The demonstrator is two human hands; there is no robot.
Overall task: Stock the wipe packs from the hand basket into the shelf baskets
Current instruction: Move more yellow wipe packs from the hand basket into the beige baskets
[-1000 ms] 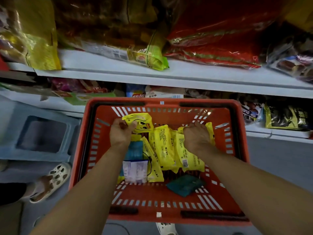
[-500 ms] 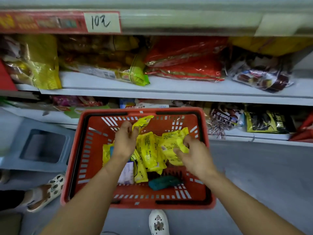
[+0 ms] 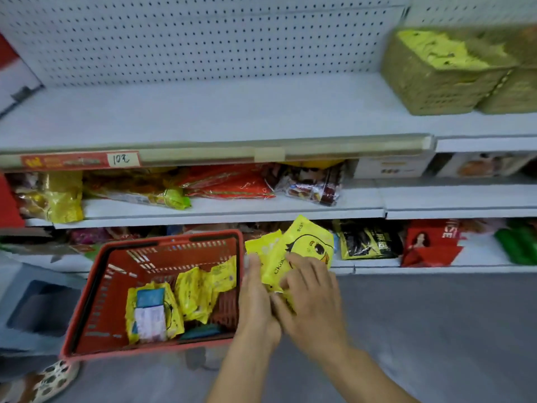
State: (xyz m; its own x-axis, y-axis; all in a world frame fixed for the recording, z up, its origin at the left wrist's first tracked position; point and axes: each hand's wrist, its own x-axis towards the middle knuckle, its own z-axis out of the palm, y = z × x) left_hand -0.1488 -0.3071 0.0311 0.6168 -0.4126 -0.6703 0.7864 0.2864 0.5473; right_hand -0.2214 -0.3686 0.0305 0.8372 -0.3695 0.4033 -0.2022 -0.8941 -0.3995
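The red hand basket (image 3: 93, 289) sits on the floor at lower left, with several yellow wipe packs (image 3: 191, 295) and a blue one still inside. My left hand (image 3: 257, 298) and my right hand (image 3: 312, 292) are together just right of the basket's rim, both holding a bunch of yellow wipe packs (image 3: 302, 245) with a duck face printed on them. Two woven shelf baskets (image 3: 436, 80) stand on the top shelf at the far right; the nearer one holds yellow packs.
White pegboard shelving faces me, the top shelf (image 3: 203, 112) mostly bare. Lower shelves hold snack bags and boxes. A grey stool (image 3: 32, 306) is at the left, next to a sandalled foot (image 3: 49, 382). Grey floor stretches to the right.
Both hands lifted a bunch of yellow packs out of the hand basket and moved right of its rim. My view rose, bringing the top shelf and woven baskets into sight.
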